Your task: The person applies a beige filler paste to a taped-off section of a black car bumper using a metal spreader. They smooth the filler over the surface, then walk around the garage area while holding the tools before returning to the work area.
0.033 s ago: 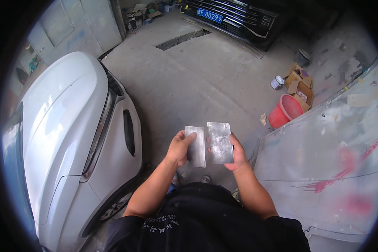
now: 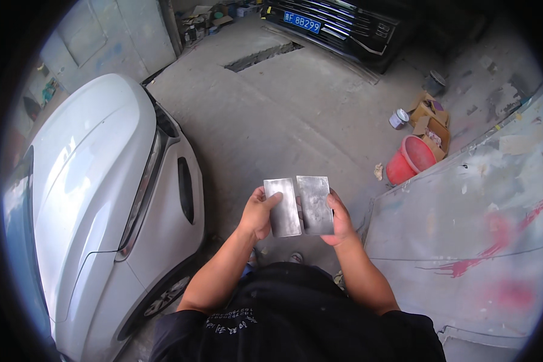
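At frame centre, your left hand grips one flat grey metal blade and your right hand the other, fingers curled, edges touching. You seem to be scraping them clean; keep firm edge contact.

Black short-sleeved shirt with small pale lettering, bare forearms, left hand, right hand

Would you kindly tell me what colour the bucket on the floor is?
The bucket is red, seen best in the head view.
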Demonstrator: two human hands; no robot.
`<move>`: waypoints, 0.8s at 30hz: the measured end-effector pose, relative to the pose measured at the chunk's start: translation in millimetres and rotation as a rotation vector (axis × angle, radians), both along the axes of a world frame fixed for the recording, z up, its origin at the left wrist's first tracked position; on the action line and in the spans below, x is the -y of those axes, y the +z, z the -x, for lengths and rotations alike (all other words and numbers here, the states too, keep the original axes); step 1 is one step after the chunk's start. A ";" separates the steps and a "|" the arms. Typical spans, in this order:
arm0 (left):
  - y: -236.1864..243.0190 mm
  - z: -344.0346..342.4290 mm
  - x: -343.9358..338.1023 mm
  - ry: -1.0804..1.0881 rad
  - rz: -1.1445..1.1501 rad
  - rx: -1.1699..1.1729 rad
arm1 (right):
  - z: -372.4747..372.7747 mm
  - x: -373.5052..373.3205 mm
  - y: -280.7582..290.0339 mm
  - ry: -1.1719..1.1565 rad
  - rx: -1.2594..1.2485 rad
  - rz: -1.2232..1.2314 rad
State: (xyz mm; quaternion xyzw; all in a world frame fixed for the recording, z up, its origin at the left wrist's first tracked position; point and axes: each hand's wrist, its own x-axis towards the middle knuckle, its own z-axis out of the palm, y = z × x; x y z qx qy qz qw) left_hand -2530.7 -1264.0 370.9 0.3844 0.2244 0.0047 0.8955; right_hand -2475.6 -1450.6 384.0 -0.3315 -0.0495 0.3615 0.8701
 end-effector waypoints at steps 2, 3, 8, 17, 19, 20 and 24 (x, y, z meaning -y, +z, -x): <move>-0.9 2.0 -1.1 0.063 0.004 0.005 | 8.5 -8.1 0.1 -0.072 0.083 0.077; -1.0 2.7 -1.7 0.095 0.006 0.007 | 12.6 -11.4 -0.1 -0.108 0.125 0.116; 14.8 9.9 -1.8 0.145 0.023 -0.009 | 15.0 -17.2 -7.2 -0.146 0.425 0.147; 28.6 15.5 2.8 0.284 0.045 0.040 | 20.8 -35.2 15.6 -0.361 1.005 0.628; 38.3 13.3 -1.1 0.323 0.056 0.073 | 26.3 -31.6 14.3 -0.310 1.020 0.611; 44.0 11.6 -2.9 0.334 0.033 0.089 | 28.5 -29.8 13.5 -0.282 1.025 0.603; 38.9 6.3 -0.6 0.363 -0.151 0.190 | 30.1 -27.3 16.1 -0.226 1.058 0.671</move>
